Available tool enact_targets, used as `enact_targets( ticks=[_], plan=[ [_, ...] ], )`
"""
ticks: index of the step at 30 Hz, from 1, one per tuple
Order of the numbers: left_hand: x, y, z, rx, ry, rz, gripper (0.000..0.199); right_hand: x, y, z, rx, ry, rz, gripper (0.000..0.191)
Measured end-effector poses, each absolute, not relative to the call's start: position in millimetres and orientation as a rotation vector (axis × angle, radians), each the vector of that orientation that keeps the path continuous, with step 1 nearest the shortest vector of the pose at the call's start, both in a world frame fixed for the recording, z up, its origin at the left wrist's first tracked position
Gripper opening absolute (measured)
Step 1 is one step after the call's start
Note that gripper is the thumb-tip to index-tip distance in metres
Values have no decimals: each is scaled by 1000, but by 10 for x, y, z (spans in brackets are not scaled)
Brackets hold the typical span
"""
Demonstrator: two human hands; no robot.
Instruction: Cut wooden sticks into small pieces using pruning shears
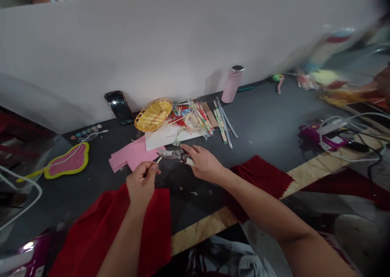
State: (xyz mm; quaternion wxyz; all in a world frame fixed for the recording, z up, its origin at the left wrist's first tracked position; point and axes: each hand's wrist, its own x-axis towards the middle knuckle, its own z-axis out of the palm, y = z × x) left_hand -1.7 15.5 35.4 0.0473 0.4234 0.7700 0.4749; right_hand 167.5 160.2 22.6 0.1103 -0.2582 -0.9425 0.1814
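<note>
Standing by this bench, you'd see the person's left hand (pixel 141 183) pinching a thin pale wooden stick (pixel 159 160) between thumb and curled fingers, the stick's tip pointing toward the blades. The right hand (pixel 204 163) lies over the pale grip of steel pruning shears (pixel 174 155), fingers closed around it in a narrow hold. The shears' dull metal jaws reach left, just beside the stick's tip, though whether they touch it is hard to tell.

Under the hands, the dark grey bench top (pixel 262 126) has a plywood edge (pixel 201 230). Sheets of pink paper (pixel 134 156) overlap just beyond the shears, and soft red felt (pixel 128 224) drapes near the left forearm, with a frayed-looking red piece (pixel 258 179) to the right. Farther back, a white board (pixel 164 135) carries colourful paper and thread scraps, beside a shallow yellow woven basket (pixel 154 115). Flat strips and sticks (pixel 221 122) lie in a loose bundle. A smartphone (pixel 119 107) leans on the white wall (pixel 152 45), and a pink bottle (pixel 231 84) with a shiny metal cap stands upright. To the left sit a small paint palette (pixel 87 133) and a pink, yellow-rimmed leaf shape (pixel 68 161).
</note>
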Motion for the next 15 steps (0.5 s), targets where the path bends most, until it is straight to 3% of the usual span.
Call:
enact_targets(
  ticks=[8,15],
  plan=[
    [46,178,439,1232,2411,1447,22,1663,1542,280,-856,-2772,478,57],
    [16,179,410,1268,2348,1386,24,1669,1646,227,-759,-2790,540,72]
  ],
)
